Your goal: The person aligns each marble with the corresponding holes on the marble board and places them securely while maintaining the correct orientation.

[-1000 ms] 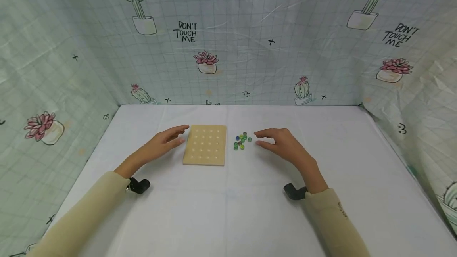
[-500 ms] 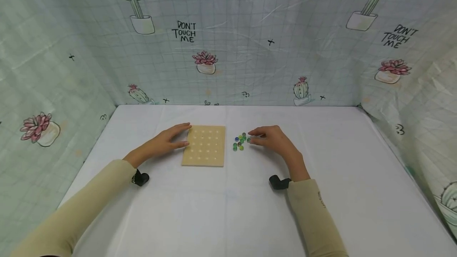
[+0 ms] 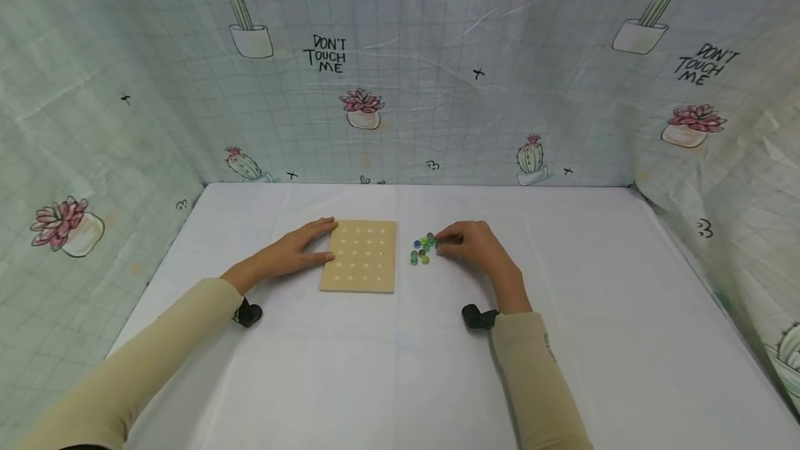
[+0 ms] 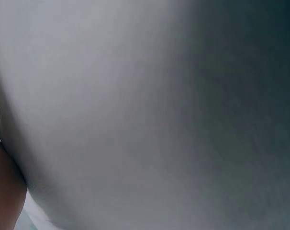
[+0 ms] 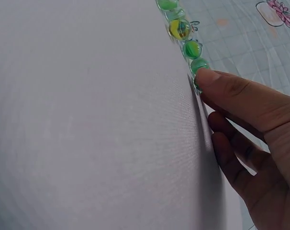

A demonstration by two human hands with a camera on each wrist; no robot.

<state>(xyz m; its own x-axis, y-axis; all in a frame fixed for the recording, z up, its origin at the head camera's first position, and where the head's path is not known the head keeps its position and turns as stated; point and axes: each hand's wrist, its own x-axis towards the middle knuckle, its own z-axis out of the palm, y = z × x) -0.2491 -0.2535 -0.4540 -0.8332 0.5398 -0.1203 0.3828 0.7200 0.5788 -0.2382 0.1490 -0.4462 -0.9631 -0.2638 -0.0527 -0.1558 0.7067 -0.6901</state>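
A square tan wooden board with rows of shallow round dimples lies on the white table. My left hand rests at its left side, fingers fairly straight, with the fingertips at the far left corner and the thumb on the left edge. To the right of the board sits a loose cluster of glass marbles, green, yellow and blue. My right hand is at the cluster's right side, pinching a green marble between thumb and forefinger. In the right wrist view the thumb covers part of that marble, and the other fingers curl below.
White cloth covers the table. A cactus-print curtain hangs behind it and along both sides. Black wrist cameras are strapped below each hand, one of them the right wrist camera. The left wrist view shows mostly blurred cloth.
My left hand has moved right onto the board's edge. My right hand has moved left to the marbles, and its thumb and forefinger have closed on one.
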